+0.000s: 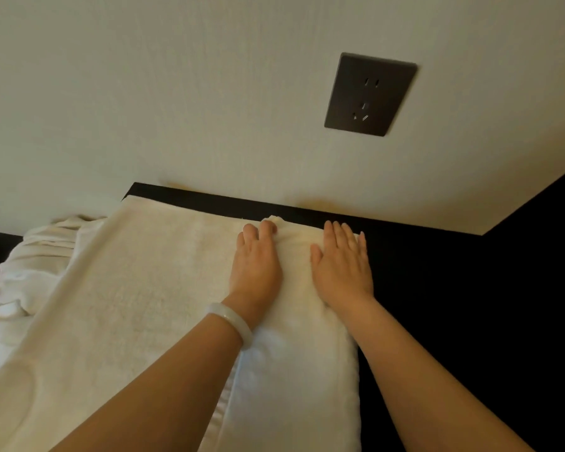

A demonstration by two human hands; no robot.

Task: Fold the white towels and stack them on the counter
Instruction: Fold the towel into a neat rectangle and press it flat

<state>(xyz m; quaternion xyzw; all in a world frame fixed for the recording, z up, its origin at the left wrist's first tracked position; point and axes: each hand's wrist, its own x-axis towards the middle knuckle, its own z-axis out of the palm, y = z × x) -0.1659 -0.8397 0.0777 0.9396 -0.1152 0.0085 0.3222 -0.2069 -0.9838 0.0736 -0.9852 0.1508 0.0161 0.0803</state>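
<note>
white towel [144, 288] spread flat on black counter [437, 272], far edge near wall, small ruck there, crumpled white towels [36, 256] heaped just left

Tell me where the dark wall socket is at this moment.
In the head view the wall socket is on the pale wall at upper right, above the black counter and the right hand that rests on the white towel.

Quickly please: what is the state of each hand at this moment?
Left hand: fingers curled, gripping the far edge of the white towel.
Right hand: open, pressing flat on the same towel.
</note>
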